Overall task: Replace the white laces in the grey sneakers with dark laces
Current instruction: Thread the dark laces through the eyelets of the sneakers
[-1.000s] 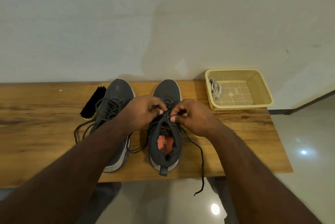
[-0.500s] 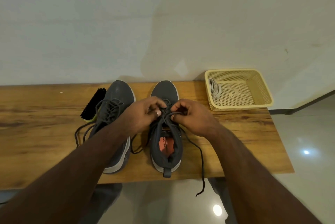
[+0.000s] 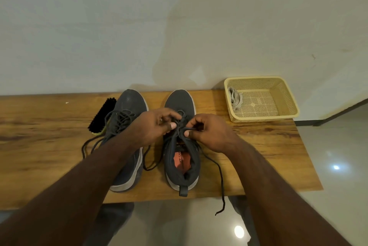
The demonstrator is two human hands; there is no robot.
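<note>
Two grey sneakers stand side by side on the wooden bench (image 3: 39,146), toes toward the wall. The left sneaker (image 3: 129,106) carries a dark lace with loose ends trailing to its left. Over the tongue of the right sneaker (image 3: 180,102), my left hand (image 3: 155,126) and my right hand (image 3: 209,132) each pinch a strand of its dark lace (image 3: 219,176). One free end of that lace hangs past the bench's front edge. The white laces (image 3: 235,97) lie bundled in the yellow basket (image 3: 286,102).
A black shoe brush (image 3: 102,114) lies against the left sneaker's outer side. The basket stands at the bench's back right corner, by the wall. Glossy floor tiles lie beyond the bench's right and front edges.
Both hands have shifted slightly on the right sneaker's lace, fingers working near the top eyelets. The shoes and basket have stayed in place.
</note>
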